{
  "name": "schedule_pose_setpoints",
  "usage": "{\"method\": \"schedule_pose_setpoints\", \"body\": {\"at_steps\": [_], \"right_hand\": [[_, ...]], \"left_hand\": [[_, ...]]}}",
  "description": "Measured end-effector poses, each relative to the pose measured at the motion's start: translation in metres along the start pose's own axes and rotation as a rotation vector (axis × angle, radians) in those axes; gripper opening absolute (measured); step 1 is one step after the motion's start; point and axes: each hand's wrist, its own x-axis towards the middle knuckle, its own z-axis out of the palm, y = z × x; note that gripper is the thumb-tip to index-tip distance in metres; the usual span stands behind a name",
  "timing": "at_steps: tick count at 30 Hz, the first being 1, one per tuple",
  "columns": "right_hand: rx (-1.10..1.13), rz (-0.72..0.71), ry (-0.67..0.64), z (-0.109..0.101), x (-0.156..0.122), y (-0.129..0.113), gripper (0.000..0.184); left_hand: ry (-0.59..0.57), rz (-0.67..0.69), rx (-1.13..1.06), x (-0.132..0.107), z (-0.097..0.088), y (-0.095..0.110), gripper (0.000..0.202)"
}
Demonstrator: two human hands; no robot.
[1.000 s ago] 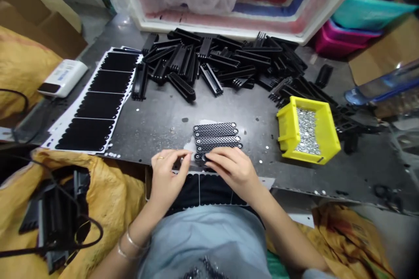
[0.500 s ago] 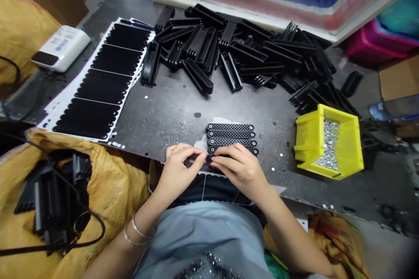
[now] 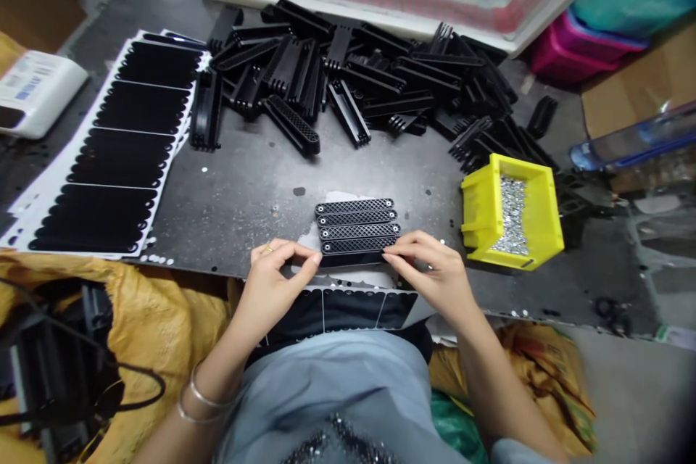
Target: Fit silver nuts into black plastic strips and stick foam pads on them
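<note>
Several black lattice-topped bars (image 3: pixel 357 218) lie side by side near the table's front edge, with small silvery dots at their ends. A narrow black strip (image 3: pixel 352 259) runs along their near side; whether it is separate from the bars I cannot tell. My left hand (image 3: pixel 278 277) pinches its left end between thumb and index finger. At the right end, my right hand (image 3: pixel 435 274) pinches it in the same way. Just below, a sheet of black scalloped stickers (image 3: pixel 351 310) lies across my lap.
Loose black plastic parts (image 3: pixel 304 72) are heaped at the back. Sticker sheets (image 3: pixel 112 152) lie at left, a yellow bin (image 3: pixel 481 214) of small metal pieces at right. A yellow sack (image 3: pixel 157 326) stands front left; a white-framed box (image 3: pixel 413 0) borders the back.
My hands have moved apart, from close together at a small dark piece to the two ends of the black strip. The view has shifted, so the table's things appear further left.
</note>
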Motion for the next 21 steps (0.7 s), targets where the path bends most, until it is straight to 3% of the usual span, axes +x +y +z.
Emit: {"method": "schedule_pose_setpoints", "body": {"at_steps": [5, 7, 10, 12, 15, 17, 21], "right_hand": [[-0.003, -0.051, -0.035, 0.005, 0.005, 0.005, 0.013], [-0.094, -0.109, 0.013, 0.004, 0.002, 0.001, 0.017], [-0.253, -0.142, 0.178, -0.004, -0.019, -0.007, 0.030], [-0.266, -0.084, 0.187, -0.010, -0.041, -0.011, 0.034], [-0.236, -0.017, 0.033, -0.008, -0.072, -0.008, 0.030], [-0.268, -0.023, -0.019, 0.000, -0.085, 0.000, 0.032], [-0.348, -0.057, -0.023, 0.013, -0.093, 0.012, 0.032]], "left_hand": [[0.000, 0.019, 0.036, 0.002, -0.002, -0.004, 0.017], [0.026, 0.060, 0.067, 0.000, -0.002, -0.003, 0.016], [0.243, 0.229, 0.147, -0.013, 0.006, 0.004, 0.009], [0.312, 0.433, 0.146, -0.025, 0.018, 0.011, 0.006], [0.088, 0.718, 0.070, -0.040, 0.049, 0.016, 0.020], [-0.050, 0.809, 0.043, -0.044, 0.070, 0.014, 0.024], [-0.104, 0.855, 0.020, -0.042, 0.096, 0.003, 0.021]]}}
